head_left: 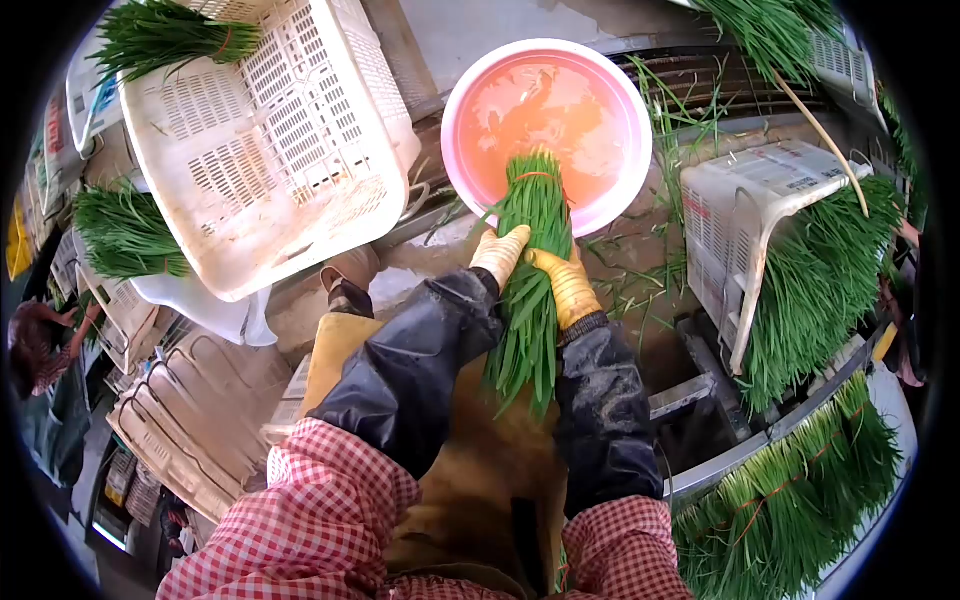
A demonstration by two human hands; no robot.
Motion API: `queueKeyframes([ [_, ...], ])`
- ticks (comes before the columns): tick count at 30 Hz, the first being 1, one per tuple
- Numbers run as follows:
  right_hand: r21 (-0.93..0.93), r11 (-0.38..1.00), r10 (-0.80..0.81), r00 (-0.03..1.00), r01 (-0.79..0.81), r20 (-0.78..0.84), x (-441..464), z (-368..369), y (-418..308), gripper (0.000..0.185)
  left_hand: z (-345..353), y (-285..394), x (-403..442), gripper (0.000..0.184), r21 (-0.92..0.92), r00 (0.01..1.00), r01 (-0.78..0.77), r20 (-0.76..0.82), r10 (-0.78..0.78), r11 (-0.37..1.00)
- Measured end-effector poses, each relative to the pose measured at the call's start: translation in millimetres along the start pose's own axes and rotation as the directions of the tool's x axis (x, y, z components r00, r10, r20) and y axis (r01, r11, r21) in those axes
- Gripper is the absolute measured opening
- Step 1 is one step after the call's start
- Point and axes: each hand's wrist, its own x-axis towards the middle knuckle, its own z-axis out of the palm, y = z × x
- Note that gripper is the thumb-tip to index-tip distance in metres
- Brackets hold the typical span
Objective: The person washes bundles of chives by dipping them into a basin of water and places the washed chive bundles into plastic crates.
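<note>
A bundle of long green leafy stalks [533, 305] is held between my gloved hands, with a red band round it near the pale cut ends. My left hand [499, 254], in a pale glove, grips its left side. On the right side, my right hand [564, 284] in a yellow glove is wrapped round it. The cut ends reach over the near part of a pink-and-white basin [633, 130] of cloudy orange water; whether they touch the water I cannot tell. The leaves hang back toward my body.
A white slotted crate [300, 90] stands at the upper left, a green bundle [170, 32] on its far rim. Another crate [720, 240] full of greens lies at the right. Banded bundles [780, 500] lie lower right. A person [45, 345] is at the far left edge.
</note>
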Motion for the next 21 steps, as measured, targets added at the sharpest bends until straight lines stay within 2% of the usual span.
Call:
queueKeyframes([
  [1,-0.109,0.993,0.046,0.998,-0.049,-0.032,32.9,-6.1,7.4,0.060,-7.9,-27.6,50.3,0.040,0.135,0.999,0.030,0.026,-0.034,0.990],
  [2,-0.076,0.995,0.067,0.998,-0.067,-0.005,57.2,-17.2,12.7,0.057,-25.0,-63.8,115.6,0.036,0.553,0.990,-0.135,0.109,0.089,0.822],
  [3,-0.044,0.995,0.088,0.996,-0.087,0.024,72.7,-25.6,19.2,0.055,-13.6,-51.9,97.4,0.037,0.790,0.974,-0.227,0.178,0.142,0.570],
  [4,-0.111,0.992,0.053,0.998,-0.057,-0.041,66.4,-23.6,13.8,0.053,-0.9,-36.5,75.7,0.042,0.925,0.950,-0.289,0.246,0.193,0.245],
  [5,-0.058,0.997,0.047,0.999,-0.047,-0.008,42.7,-22.0,-5.4,0.060,5.6,-40.6,39.7,0.038,0.760,0.968,-0.236,0.130,0.214,0.606],
  [6,-0.089,0.993,-0.084,0.996,0.080,-0.040,27.2,-22.3,8.0,0.064,12.6,-43.5,1.4,0.037,0.455,0.973,-0.212,0.012,0.232,0.865],
  [7,-0.110,0.970,-0.221,0.975,0.215,-0.039,35.8,-11.7,24.1,0.069,2.0,-58.5,7.2,0.038,0.195,0.933,-0.339,-0.058,0.355,0.921],
  [8,-0.268,0.954,-0.165,0.982,0.136,-0.089,40.1,-13.1,29.4,0.076,-11.3,-69.9,32.8,0.042,0.292,0.973,-0.217,-0.008,0.230,0.931],
  [9,-0.228,0.972,-0.075,0.992,0.049,-0.106,39.9,-5.5,19.2,0.072,-15.1,-67.7,58.4,0.038,0.193,1.000,0.007,-0.009,-0.006,0.981],
  [10,-0.168,0.986,0.007,0.997,-0.020,-0.075,57.5,-7.6,21.9,0.068,-18.0,-56.8,73.8,0.035,0.583,0.996,-0.086,0.028,0.086,0.808],
  [11,-0.108,0.991,0.072,0.997,-0.076,-0.037,71.8,-10.0,20.7,0.064,-6.9,-32.2,57.8,0.031,0.473,0.997,-0.046,-0.027,0.067,0.880],
  [12,-0.116,0.991,0.067,0.997,-0.070,-0.034,60.9,-1.8,-0.3,0.057,4.3,-7.2,41.8,0.027,0.352,0.995,-0.016,-0.082,0.048,0.936],
  [13,-0.056,0.997,0.050,0.999,-0.051,-0.020,51.6,-0.4,-7.1,0.053,5.6,-17.0,45.4,0.027,0.239,0.977,-0.192,-0.042,0.207,0.952],
  [15,-0.005,0.998,-0.070,0.997,0.070,0.026,11.5,4.9,-11.7,0.056,-2.0,-28.5,2.3,0.037,0.052,0.956,-0.284,0.100,0.278,0.958],
  [16,0.002,0.991,-0.130,0.988,0.131,-0.082,-17.1,13.4,-8.5,0.061,-7.6,-30.7,-22.7,0.039,0.063,0.961,-0.272,0.079,0.267,0.960],
  [17,0.049,0.983,-0.170,0.980,0.176,-0.106,-41.3,18.2,-1.0,0.067,-13.2,-35.6,-44.5,0.042,0.073,0.965,-0.259,0.061,0.255,0.963],
  [18,0.002,0.969,-0.242,0.959,0.245,-0.145,-57.2,18.0,14.9,0.069,-20.0,-45.9,-61.3,0.044,-0.025,0.965,-0.253,0.067,0.254,0.967],
  [19,0.001,0.973,-0.229,0.961,0.232,-0.153,-70.8,19.4,24.2,0.071,-28.8,-54.7,-70.4,0.046,-0.123,0.965,-0.242,0.070,0.251,0.963],
  [20,-0.010,0.985,-0.174,0.971,0.174,-0.162,-71.3,19.6,37.3,0.070,-42.6,-61.2,-68.5,0.043,-0.011,0.984,-0.170,0.060,0.170,0.985],
  [21,-0.019,0.994,-0.112,0.979,0.111,-0.173,-71.5,18.0,53.4,0.069,-49.7,-64.8,-67.6,0.039,-0.157,0.997,-0.065,0.041,0.072,0.985],
])
